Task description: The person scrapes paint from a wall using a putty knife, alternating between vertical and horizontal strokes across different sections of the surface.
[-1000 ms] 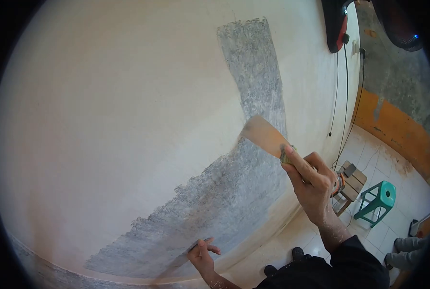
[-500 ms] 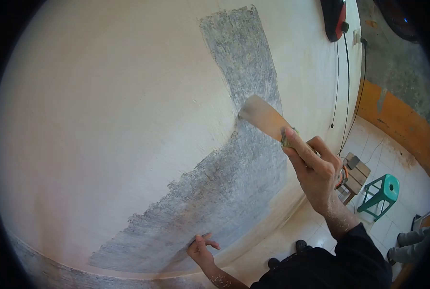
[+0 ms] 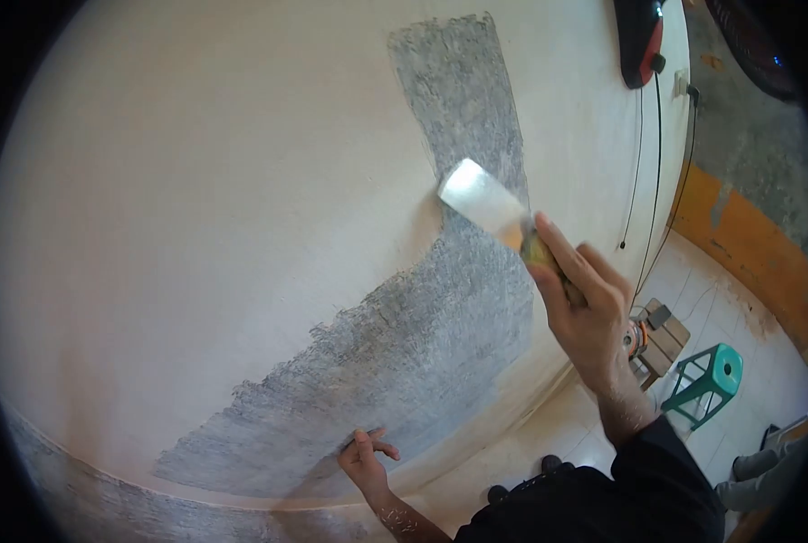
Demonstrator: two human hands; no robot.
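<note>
My right hand (image 3: 587,294) is wrapped round the handle of a putty knife (image 3: 485,201). Its wide metal blade shines and points up and left, over the left edge of a rough grey strip (image 3: 463,90) on the pale wall (image 3: 241,199). Below, the grey area widens and runs down to the left. My left hand (image 3: 365,460) is low, near the grey surface, with its thumb and index finger close together on a small dark thing that I cannot make out. Pale flecks dot both forearms.
A green stool (image 3: 726,369) and a small wooden stool (image 3: 664,339) with a tool on it stand at the right on the tiled floor. Cables (image 3: 658,172) hang down the wall beside a black and red object (image 3: 639,45). Another person's legs (image 3: 766,466) show at lower right.
The putty knife has shifted slightly up and left, and its blade now catches bright light. The wall strip sits slightly farther right in view, while my left hand appears a little farther left and higher.
</note>
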